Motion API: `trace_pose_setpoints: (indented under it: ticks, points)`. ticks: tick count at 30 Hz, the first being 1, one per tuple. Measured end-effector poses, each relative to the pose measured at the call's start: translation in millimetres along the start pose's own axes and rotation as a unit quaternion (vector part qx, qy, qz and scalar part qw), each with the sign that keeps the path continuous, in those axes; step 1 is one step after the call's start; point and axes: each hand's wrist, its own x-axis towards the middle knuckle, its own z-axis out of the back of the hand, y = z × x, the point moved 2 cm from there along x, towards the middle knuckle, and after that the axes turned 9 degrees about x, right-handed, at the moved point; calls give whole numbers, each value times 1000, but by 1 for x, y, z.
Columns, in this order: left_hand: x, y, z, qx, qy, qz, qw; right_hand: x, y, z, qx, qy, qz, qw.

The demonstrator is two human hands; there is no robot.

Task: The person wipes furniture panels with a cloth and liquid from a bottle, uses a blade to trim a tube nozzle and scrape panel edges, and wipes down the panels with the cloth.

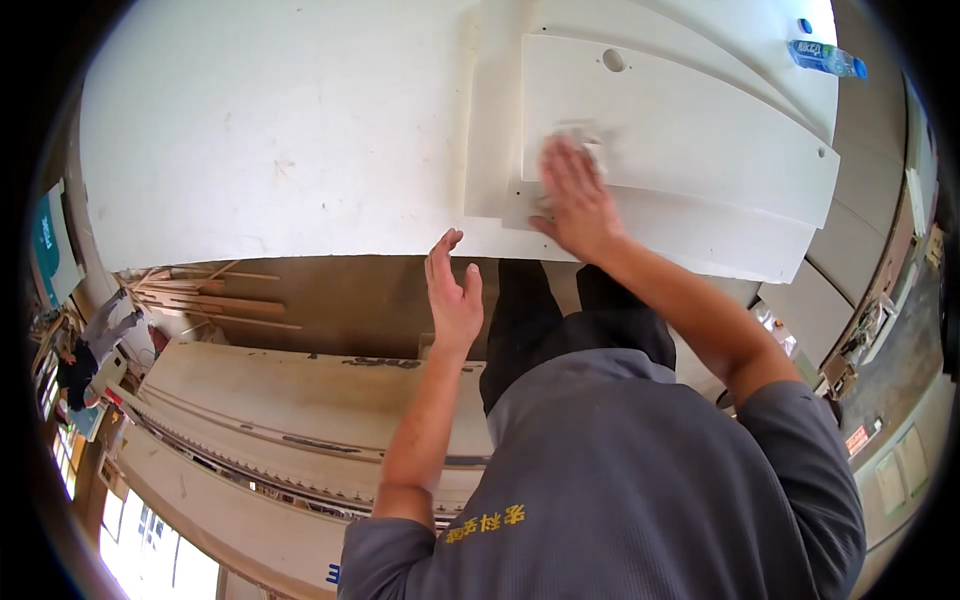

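Note:
My right hand (pixel 580 200) lies flat and a little motion-blurred on a white panel (pixel 700 125) with a round hole near its far edge. Beneath its fingers is a whitish rag (pixel 594 155), mostly covered by the hand, so whether it is cloth or paper is unclear. Other white panels (pixel 495 140) lie under this one, stacked and offset. My left hand (pixel 455 295) is raised off the near edge of the table, fingers stretched out and thumb apart, holding nothing.
The stack rests on a large white table (pixel 280 130). A water bottle (pixel 826 58) lies at the far right, near a blue cap (pixel 805 25). Wooden strips (pixel 210 295) lie below left, and a long machine (pixel 290 410) stands behind me. Another person (pixel 85 350) is at far left.

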Motion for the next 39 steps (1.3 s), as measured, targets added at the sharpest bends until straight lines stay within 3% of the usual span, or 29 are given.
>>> trace_pose_setpoints:
  ticks: [2, 4, 6, 8, 10, 12, 13, 14, 17, 19, 21, 24, 26, 27, 28, 30, 32, 34, 36, 39]
  points:
    - [4, -6, 4, 15, -5, -6, 1000, 30, 34, -1, 43, -20, 39, 998]
    - [8, -19, 7, 14, -8, -13, 1000, 19, 16, -2, 128, -35, 47, 990]
    - [13, -26, 11, -10, -13, -8, 1000, -38, -57, 2, 88, -43, -55, 994]
    - [16, -27, 12, 2, -12, -17, 1000, -124, -168, 9, -8, -118, -132, 984]
    - [26, -34, 14, 13, -9, -29, 999, -198, -267, 10, -1, -210, -362, 908]
    - [45, -47, 6, 29, -35, -92, 995, -186, -275, 16, 47, -168, -439, 881]
    - [59, -63, -1, 27, -40, -110, 993, -156, -243, -4, -21, -236, -326, 915]
    - [75, -80, -14, 29, -60, -154, 986, -114, -199, -16, -66, -201, -294, 932]
    - [122, -144, -72, 10, -89, -249, 964, -19, -34, 7, -12, -143, -125, 982]
    - [149, -181, -119, 7, -86, -303, 949, -30, -46, 4, -41, -197, -105, 974]
    - [172, -205, -163, 33, -63, -341, 937, -56, -88, 15, -58, -188, -135, 971]
    - [189, -212, -215, 72, -47, -375, 923, -153, -243, 46, 76, -184, -344, 918]
    - [191, -210, -226, 277, -49, -388, 878, -231, -358, 54, 14, -263, -465, 845]
    - [196, -206, -229, 301, -57, -386, 870, -263, -414, 67, 38, -324, -526, 785]
    - [195, -202, -230, 308, -51, -391, 866, -286, -444, 69, 64, -376, -582, 719]
    - [197, -208, -226, 355, -39, -379, 854, -267, -436, 75, 22, -361, -626, 691]
    - [195, -212, -226, 372, -37, -380, 846, -219, -349, 65, 100, -287, -551, 777]
    - [194, -211, -223, 389, -44, -379, 838, -192, -264, 58, 231, -224, -390, 863]
    - [195, -212, -226, 400, -20, -363, 841, -209, -299, 63, 251, -194, -408, 856]
    - [194, -214, -226, 407, -12, -350, 844, -254, -420, 96, 80, -291, -530, 792]
